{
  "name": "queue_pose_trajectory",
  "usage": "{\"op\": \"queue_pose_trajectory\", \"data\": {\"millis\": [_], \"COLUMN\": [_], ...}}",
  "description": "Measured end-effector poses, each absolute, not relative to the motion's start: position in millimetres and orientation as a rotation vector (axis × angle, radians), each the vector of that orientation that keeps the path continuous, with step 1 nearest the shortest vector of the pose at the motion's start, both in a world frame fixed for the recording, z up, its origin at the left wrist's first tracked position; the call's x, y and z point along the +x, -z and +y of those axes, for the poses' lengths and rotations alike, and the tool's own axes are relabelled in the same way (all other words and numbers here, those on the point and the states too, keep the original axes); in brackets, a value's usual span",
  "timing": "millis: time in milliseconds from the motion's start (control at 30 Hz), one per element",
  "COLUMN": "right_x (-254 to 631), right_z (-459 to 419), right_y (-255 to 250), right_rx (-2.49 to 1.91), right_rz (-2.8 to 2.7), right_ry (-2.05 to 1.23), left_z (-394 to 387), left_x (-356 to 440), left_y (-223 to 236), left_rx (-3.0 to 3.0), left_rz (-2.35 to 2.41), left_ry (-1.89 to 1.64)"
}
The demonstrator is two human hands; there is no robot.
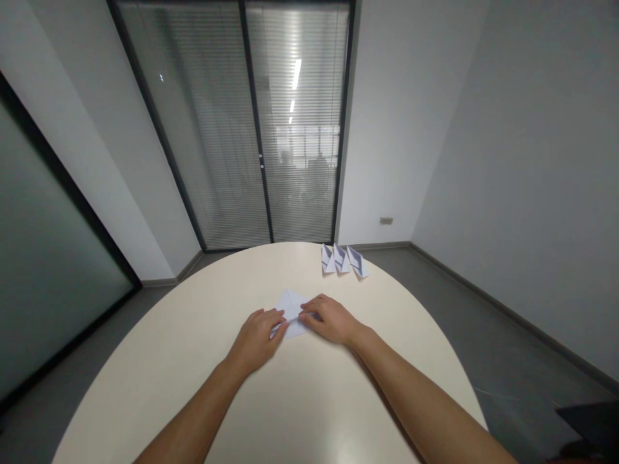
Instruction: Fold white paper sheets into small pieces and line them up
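Note:
A partly folded sheet of white paper lies on the table, with a pointed top and a crease across its middle. My left hand is at its left side, thumb and fingers closed on the folded edge. From the right, my right hand grips the paper likewise, its thumb and fingertips near the crease. Parts of the paper are hidden under both hands. Three folded white paper pieces stand in a row near the far edge of the table, beyond my right hand.
The round cream table has its curved far edge in front of a glass door with blinds. White walls stand around it, and grey floor shows on both sides. A dark object is at the lower right.

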State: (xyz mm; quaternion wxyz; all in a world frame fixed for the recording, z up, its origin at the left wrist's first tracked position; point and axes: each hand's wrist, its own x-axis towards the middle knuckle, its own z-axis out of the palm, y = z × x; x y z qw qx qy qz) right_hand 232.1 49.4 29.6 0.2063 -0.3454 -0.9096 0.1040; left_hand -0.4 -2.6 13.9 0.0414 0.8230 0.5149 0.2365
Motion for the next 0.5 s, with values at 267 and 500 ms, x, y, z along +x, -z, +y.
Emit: {"op": "queue_pose_trajectory", "data": {"millis": [267,500], "right_x": [234.2,233.0], "right_z": [50.3,50.2], "right_y": [-26.6,-25.4], "right_rx": [-1.016,-1.116], "right_rz": [-2.498,-2.480], "right_ry": [-0.344,-0.345], "left_z": [-1.8,-0.6], "left_x": [0.5,-2.1], "left_y": [-15.3,-14.1], "left_rx": [2.462,2.434], "left_rz": [1.709,1.779], "left_ry": [-0.724,-0.692]}}
